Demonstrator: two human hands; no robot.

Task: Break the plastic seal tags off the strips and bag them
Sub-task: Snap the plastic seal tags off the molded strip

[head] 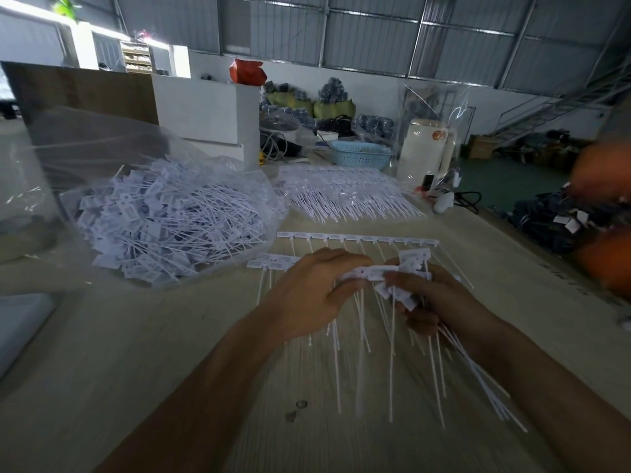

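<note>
Head view: a white strip of seal tags [370, 272] is held above the worktop [170, 336], the left hand [307, 295] pinching one end, the right hand [440, 302] clutching loose tags [406, 291]. A clear bag [164, 220] of tags lies left.

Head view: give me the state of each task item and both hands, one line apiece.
Left hand: grips the held strip's left end.
Right hand: holds a bunch of broken-off tags, pinching the strip.
Held strip: raised between both hands, partly broken down.
Full strip: flat on the table, unbroken.
Clear bag: open, heaped with loose tags.
Stacked strips: piled behind, untouched.
</note>
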